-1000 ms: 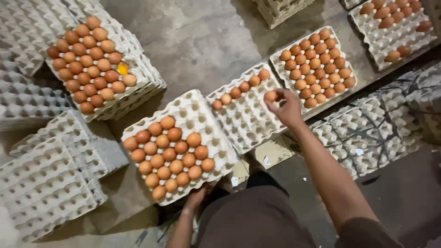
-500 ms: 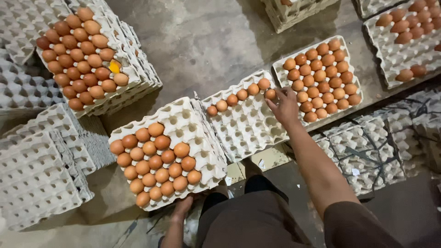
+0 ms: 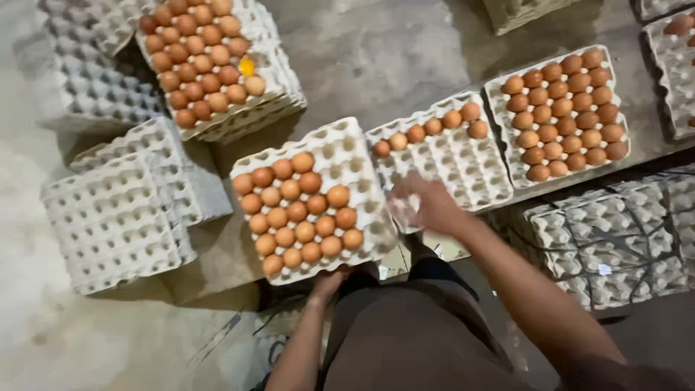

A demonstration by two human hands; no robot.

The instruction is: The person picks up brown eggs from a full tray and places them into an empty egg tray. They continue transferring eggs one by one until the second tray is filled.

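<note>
**Right hand back from the egg row**

The right hand has left the far row of the nearly empty tray, where the egg it carried now sits well beyond the fingers. It hovers blurred between that tray and the near egg tray; whether its fingers are apart, I cannot tell. The left hand still grips the near tray's front edge, fingers curled under it.
</note>
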